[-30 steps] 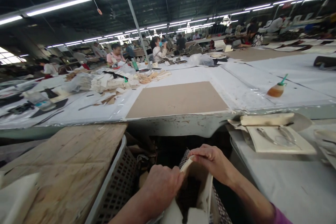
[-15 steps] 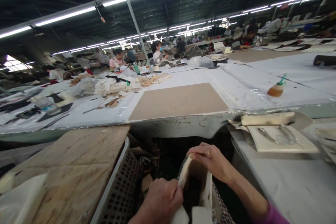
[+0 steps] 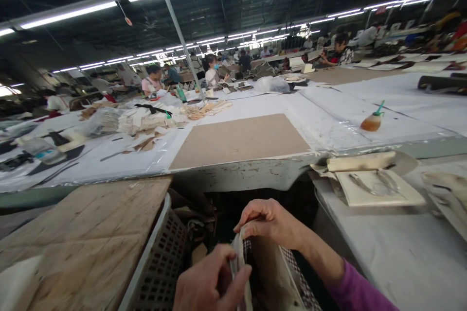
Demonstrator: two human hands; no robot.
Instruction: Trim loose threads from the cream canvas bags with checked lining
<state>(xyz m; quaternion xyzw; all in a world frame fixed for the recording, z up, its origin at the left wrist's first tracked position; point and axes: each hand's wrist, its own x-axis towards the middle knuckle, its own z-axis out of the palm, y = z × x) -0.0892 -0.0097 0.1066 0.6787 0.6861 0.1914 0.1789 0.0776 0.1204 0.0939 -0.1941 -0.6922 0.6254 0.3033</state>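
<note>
Low in the middle of the view both my hands hold a cream fabric bag point(image 3: 272, 277) with a dark checked lining. My left hand point(image 3: 209, 284) pinches the near edge of the bag's mouth between thumb and fingers. My right hand point(image 3: 272, 223), in a purple sleeve, is closed on the far top edge of the bag. The bag hangs in the dark gap in front of the white table edge point(image 3: 241, 175), beside a white lattice basket point(image 3: 160, 262).
A wooden board point(image 3: 87, 228) covers the basket at left. A brown cardboard sheet point(image 3: 239, 138) lies on the white table. Scissors on a cream piece point(image 3: 375, 187) rest at right, a glue bottle point(image 3: 372, 120) beyond. Fabric pieces point(image 3: 146, 119) are piled at left. Other people work at distant tables.
My left hand has slid down and toward me along the bag's edge. My right hand has shifted left with the top edge, narrowing the bag's mouth. The view has turned slightly right.
</note>
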